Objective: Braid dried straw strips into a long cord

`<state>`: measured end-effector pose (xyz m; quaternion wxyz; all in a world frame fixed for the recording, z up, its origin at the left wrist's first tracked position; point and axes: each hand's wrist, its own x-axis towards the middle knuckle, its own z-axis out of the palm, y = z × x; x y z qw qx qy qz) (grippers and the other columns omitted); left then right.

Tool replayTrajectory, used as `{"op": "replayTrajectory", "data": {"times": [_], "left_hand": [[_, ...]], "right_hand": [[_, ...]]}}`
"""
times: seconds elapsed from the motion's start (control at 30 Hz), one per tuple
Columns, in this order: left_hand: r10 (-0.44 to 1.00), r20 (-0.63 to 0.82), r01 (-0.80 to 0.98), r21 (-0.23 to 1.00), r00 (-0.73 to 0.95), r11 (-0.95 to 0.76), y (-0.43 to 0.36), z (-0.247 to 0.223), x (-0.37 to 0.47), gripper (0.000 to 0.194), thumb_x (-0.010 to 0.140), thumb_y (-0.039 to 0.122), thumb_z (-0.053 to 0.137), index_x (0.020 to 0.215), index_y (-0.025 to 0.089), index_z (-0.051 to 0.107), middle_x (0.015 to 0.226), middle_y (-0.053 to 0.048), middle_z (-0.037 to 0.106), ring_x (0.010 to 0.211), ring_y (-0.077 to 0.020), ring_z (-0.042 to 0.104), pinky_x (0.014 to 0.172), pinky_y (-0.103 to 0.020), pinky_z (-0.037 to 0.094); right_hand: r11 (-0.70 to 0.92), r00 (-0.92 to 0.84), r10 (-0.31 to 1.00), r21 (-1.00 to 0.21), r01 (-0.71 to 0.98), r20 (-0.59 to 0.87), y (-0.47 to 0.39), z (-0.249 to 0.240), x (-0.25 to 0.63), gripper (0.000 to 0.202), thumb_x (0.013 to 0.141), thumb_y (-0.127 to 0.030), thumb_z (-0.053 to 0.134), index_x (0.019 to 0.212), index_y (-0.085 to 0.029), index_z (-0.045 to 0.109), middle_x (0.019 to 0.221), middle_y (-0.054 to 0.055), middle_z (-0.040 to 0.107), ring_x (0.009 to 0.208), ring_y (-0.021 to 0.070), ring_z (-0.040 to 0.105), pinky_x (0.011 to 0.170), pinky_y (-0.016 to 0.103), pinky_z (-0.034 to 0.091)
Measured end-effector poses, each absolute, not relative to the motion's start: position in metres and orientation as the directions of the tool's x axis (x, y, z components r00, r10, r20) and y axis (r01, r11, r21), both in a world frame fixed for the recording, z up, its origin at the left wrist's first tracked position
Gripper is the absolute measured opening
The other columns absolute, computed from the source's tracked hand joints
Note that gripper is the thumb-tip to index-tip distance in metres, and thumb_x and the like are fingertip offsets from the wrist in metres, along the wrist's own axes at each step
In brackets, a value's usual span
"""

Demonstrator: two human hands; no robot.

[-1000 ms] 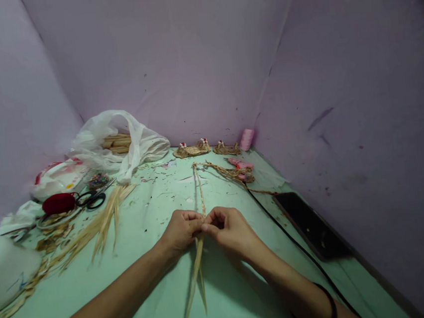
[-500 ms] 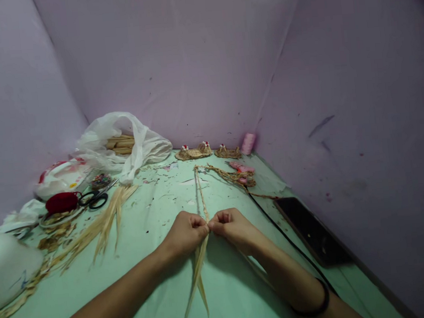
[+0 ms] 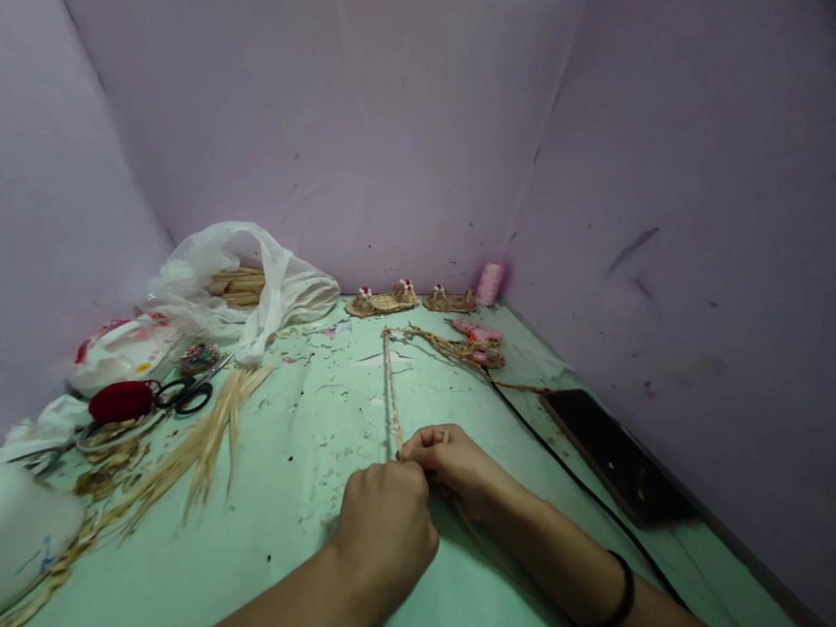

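At L and R fingers (image 3: pixel 411 450), pinched tog. on its near end, braided cord (image 3: pixel 394 390) runs away twd wall (image 3: pixel 388 159)

I count two bare hands: one left hand (image 3: pixel 386 519), one right hand (image 3: pixel 458 467). One black wristband (image 3: pixel 614 595). One taut braided cord (image 3: pixel 392 385). One dark phone (image 3: pixel 616 457), one black cable (image 3: pixel 549 449), one pink spool (image 3: pixel 490 284). Three red-and-white bead clusters (image 3: pixel 407 287) on woven pieces (image 3: pixel 385 303). One plastic bag (image 3: pixel 272 288), one pair of scissors (image 3: pixel 187 392), one dark red round item (image 3: pixel 122 401). Loose straw strands (image 3: pixel 209 442): many, too tangled for me to count. One table (image 3: pixel 303 502), green.
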<state>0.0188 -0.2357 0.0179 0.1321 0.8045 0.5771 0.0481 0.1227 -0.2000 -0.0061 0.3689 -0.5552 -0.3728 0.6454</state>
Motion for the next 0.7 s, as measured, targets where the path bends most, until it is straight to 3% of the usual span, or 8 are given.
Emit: {"op": "replayTrajectory", "data": {"times": [0.07, 0.17, 0.23, 0.3, 0.4, 0.5, 0.6, 0.7], "left_hand": [[0.928, -0.098, 0.891, 0.332, 0.360, -0.311, -0.229, 0.020, 0.015, 0.023, 0.071, 0.024, 0.043, 0.073, 0.014, 0.064, 0.063, -0.008, 0.060, 0.061, -0.0170, 0.054, 0.059, -0.026, 0.036], [0.924, -0.122, 0.816, 0.521, 0.363, -0.252, -0.207, 0.032, 0.002, 0.029, 0.069, 0.034, 0.047, 0.054, 0.013, 0.059, 0.048, -0.003, 0.053, 0.049, -0.0131, 0.049, 0.048, -0.022, 0.031], [0.964, -0.142, 0.729, 0.681, 0.224, -0.069, -0.192, 0.037, -0.006, 0.029, 0.069, 0.034, 0.046, 0.053, 0.013, 0.057, 0.041, 0.000, 0.047, 0.040, -0.0103, 0.044, 0.043, -0.021, 0.028], [0.924, -0.329, 0.580, 0.798, 0.194, 0.163, -0.183, 0.036, -0.008, 0.021, 0.066, 0.030, 0.048, 0.058, 0.013, 0.058, 0.035, 0.003, 0.043, 0.033, -0.0086, 0.039, 0.038, -0.020, 0.025], [0.765, -0.545, 0.400, 0.822, 0.343, 0.406, -0.181, 0.025, -0.006, 0.016, 0.058, 0.027, 0.056, 0.057, 0.011, 0.057, 0.037, 0.001, 0.047, 0.030, -0.0076, 0.038, 0.034, -0.019, 0.025], [0.760, -0.546, 0.341, 0.831, 0.353, 0.438, -0.184, 0.014, -0.001, 0.015, 0.055, 0.025, 0.058, 0.051, 0.011, 0.054, 0.038, 0.000, 0.049, 0.030, -0.0074, 0.039, 0.032, -0.019, 0.027], [0.791, -0.564, 0.483, 0.775, 0.239, 0.407, -0.184, 0.009, 0.001, 0.016, 0.057, 0.021, 0.052, 0.044, 0.013, 0.048, 0.028, 0.002, 0.039, 0.024, -0.0074, 0.032, 0.030, -0.020, 0.024], [0.805, -0.562, 0.590, 0.720, 0.189, 0.364, -0.182, 0.006, 0.003, 0.013, 0.052, 0.014, 0.046, 0.040, 0.016, 0.043, 0.024, 0.003, 0.033, 0.021, -0.0083, 0.028, 0.028, -0.021, 0.021]], "right_hand": [[-0.464, -0.141, 0.880, -0.885, -0.049, -0.453, -0.199, -0.005, 0.123, 0.003, 0.050, -0.010, 0.054, 0.049, -0.012, 0.052, 0.037, -0.005, 0.044, 0.036, 0.0037, 0.034, 0.040, 0.019, 0.023], [-0.437, -0.221, 0.880, -0.899, -0.036, -0.419, -0.198, 0.002, 0.129, 0.008, 0.053, -0.013, 0.056, 0.049, -0.013, 0.050, 0.035, -0.007, 0.040, 0.034, 0.0024, 0.029, 0.038, 0.019, 0.018], [-0.413, -0.287, 0.873, -0.911, -0.002, -0.395, -0.198, 0.006, 0.133, 0.011, 0.056, -0.017, 0.058, 0.049, -0.013, 0.050, 0.032, -0.009, 0.033, 0.032, 0.0015, 0.021, 0.037, 0.019, 0.013], [-0.398, -0.343, 0.858, -0.917, 0.029, -0.384, -0.197, 0.008, 0.136, 0.014, 0.058, -0.021, 0.059, 0.051, -0.013, 0.051, 0.032, -0.010, 0.030, 0.032, 0.0013, 0.018, 0.037, 0.020, 0.011], [-0.406, -0.383, 0.838, -0.913, 0.038, -0.388, -0.196, 0.006, 0.137, 0.019, 0.056, -0.026, 0.063, 0.053, -0.012, 0.051, 0.038, -0.006, 0.042, 0.035, 0.0020, 0.027, 0.038, 0.019, 0.016], [-0.373, -0.387, 0.846, -0.926, 0.061, -0.367, -0.194, -0.001, 0.138, 0.023, 0.053, -0.029, 0.066, 0.055, -0.012, 0.051, 0.049, -0.002, 0.051, 0.041, 0.0036, 0.037, 0.042, 0.018, 0.023], [-0.246, -0.333, 0.894, -0.950, 0.192, -0.299, -0.191, -0.011, 0.138, 0.018, 0.057, -0.026, 0.063, 0.057, -0.012, 0.051, 0.050, -0.002, 0.051, 0.045, 0.0052, 0.039, 0.046, 0.018, 0.027], [-0.029, -0.281, 0.943, -0.882, 0.470, -0.181, -0.192, -0.017, 0.138, 0.008, 0.061, -0.020, 0.057, 0.062, -0.012, 0.057, 0.055, 0.000, 0.056, 0.049, 0.0078, 0.042, 0.047, 0.019, 0.029]]}}
